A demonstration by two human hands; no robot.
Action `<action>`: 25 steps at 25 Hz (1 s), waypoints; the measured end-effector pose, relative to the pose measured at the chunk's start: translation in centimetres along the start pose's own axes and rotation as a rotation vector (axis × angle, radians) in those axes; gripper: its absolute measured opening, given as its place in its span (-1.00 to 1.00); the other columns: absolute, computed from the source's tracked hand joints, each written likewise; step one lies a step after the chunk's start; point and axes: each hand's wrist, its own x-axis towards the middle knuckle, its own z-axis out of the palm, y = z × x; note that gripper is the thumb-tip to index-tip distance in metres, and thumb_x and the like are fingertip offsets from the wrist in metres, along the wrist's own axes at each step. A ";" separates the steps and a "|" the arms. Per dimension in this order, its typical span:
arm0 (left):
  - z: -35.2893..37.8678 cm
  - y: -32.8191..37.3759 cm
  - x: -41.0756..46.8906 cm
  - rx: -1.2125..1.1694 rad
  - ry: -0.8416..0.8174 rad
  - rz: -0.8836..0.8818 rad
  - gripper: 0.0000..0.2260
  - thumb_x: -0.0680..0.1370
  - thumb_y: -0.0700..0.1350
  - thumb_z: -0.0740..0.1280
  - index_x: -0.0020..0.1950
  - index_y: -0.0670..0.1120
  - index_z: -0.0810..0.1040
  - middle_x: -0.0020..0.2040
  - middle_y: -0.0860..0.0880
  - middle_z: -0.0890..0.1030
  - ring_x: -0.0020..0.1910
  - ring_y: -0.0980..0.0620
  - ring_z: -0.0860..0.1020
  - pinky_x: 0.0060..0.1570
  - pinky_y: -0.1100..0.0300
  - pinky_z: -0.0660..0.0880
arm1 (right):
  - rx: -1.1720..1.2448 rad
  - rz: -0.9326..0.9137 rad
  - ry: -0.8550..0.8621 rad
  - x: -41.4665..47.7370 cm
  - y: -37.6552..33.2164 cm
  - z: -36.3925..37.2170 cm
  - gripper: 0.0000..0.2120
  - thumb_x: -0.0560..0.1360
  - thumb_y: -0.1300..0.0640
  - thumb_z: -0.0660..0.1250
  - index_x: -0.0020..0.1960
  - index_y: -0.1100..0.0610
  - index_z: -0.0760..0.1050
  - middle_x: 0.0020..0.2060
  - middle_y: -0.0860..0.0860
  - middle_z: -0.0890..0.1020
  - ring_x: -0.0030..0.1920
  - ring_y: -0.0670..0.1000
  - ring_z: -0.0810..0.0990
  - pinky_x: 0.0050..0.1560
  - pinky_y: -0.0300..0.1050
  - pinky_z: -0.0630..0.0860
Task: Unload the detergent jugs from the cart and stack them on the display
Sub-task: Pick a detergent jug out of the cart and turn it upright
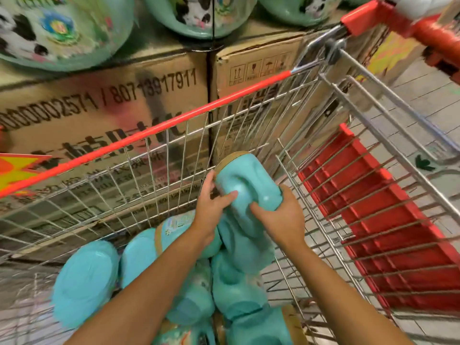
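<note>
A shop, probably — wire cart (249,135), stacked cartons (104,113), shelved jugs (57,31).

Both bare forearms reach forward and converge. I read the left grip (214,207) with its thumb laid across the jug (245,180) and fingers curled behind. The right grip (283,220) cups the near end, thumb on top, fingers wrapped beneath.

The held jug (245,185) is bright blue-green all over, with a light brown band at its far end. The jugs in the cart (84,282) are the same blue-green. The cart (174,155) is shiny grey wire, with an orange-red bar (159,127) along its top and a red flap (373,220) inside. The boxes (87,115) are brown with black writing. The display jugs (49,28) on them are pale green with black and white cow spots.
</note>
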 end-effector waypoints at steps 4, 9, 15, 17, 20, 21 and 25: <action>-1.8 3.1 -3.8 0.105 0.032 0.101 -0.25 0.37 -0.27 0.54 0.45 0.11 0.31 0.42 -0.06 0.34 0.20 0.17 0.52 -0.03 0.35 0.55 | 0.401 0.177 -0.151 -1.5 -2.3 -2.9 -0.54 0.11 -0.05 0.43 -0.03 0.08 0.55 -0.27 -0.05 0.63 -0.28 -0.02 0.59 -0.27 -0.14 0.51; -6.9 7.9 -10.2 0.009 0.172 -0.024 -0.03 0.15 -0.07 0.61 0.51 0.00 0.27 0.44 -0.08 0.39 0.24 0.09 0.50 0.06 0.19 0.49 | 0.610 0.256 -0.433 -6.0 -6.7 -5.2 -0.59 0.12 -0.05 0.41 -0.06 0.07 0.57 -0.34 -0.02 0.59 -0.34 -0.04 0.56 -0.31 -0.15 0.51; -10.3 10.1 -18.8 -0.339 0.005 -0.152 -0.51 0.36 0.15 0.36 0.20 -0.06 0.63 0.03 -0.10 0.71 -0.11 -0.02 0.71 -0.32 0.14 0.61 | 0.892 0.261 -0.779 -12.7 -9.4 -5.4 -0.80 0.26 0.07 0.37 -0.17 0.07 0.69 -0.29 0.04 0.68 -0.34 -0.02 0.62 -0.35 -0.18 0.55; -10.9 10.4 -20.7 -0.421 0.025 -0.109 -0.61 0.38 0.10 0.32 0.09 -0.05 0.70 0.05 -0.13 0.70 -0.06 -0.08 0.70 -0.26 0.10 0.63 | 0.900 0.254 -0.787 -15.0 -9.8 -4.4 -0.69 0.30 0.09 0.36 0.01 0.13 0.65 -0.19 0.08 0.68 -0.26 -0.01 0.62 -0.30 -0.19 0.54; -12.6 10.4 -23.4 -0.401 0.121 -0.015 -0.48 0.33 0.08 0.41 0.24 -0.11 0.60 0.11 -0.19 0.67 0.00 -0.14 0.68 -0.20 0.06 0.64 | 0.820 0.109 -0.658 -18.1 -10.5 -2.9 -0.54 0.32 0.18 0.43 0.21 0.18 0.51 0.04 0.22 0.62 -0.07 0.11 0.59 -0.10 -0.03 0.52; -13.3 10.5 -24.3 -0.374 0.140 0.010 -0.45 0.31 0.07 0.46 0.26 -0.11 0.58 0.12 -0.21 0.67 0.01 -0.16 0.68 -0.19 0.05 0.64 | 0.777 0.043 -0.593 -19.0 -10.8 -2.7 -0.51 0.31 0.19 0.46 0.23 0.12 0.50 0.11 0.19 0.62 -0.01 0.12 0.60 -0.03 0.04 0.53; -15.7 10.3 -28.6 -0.281 0.234 0.088 -0.36 0.24 0.09 0.55 0.26 -0.11 0.55 0.11 -0.22 0.67 0.00 -0.20 0.67 -0.19 0.01 0.63 | 0.662 -0.160 -0.463 -22.4 -12.6 -1.8 -0.57 0.30 0.00 0.43 0.16 -0.01 0.52 0.04 0.04 0.65 0.05 0.07 0.64 0.10 0.12 0.57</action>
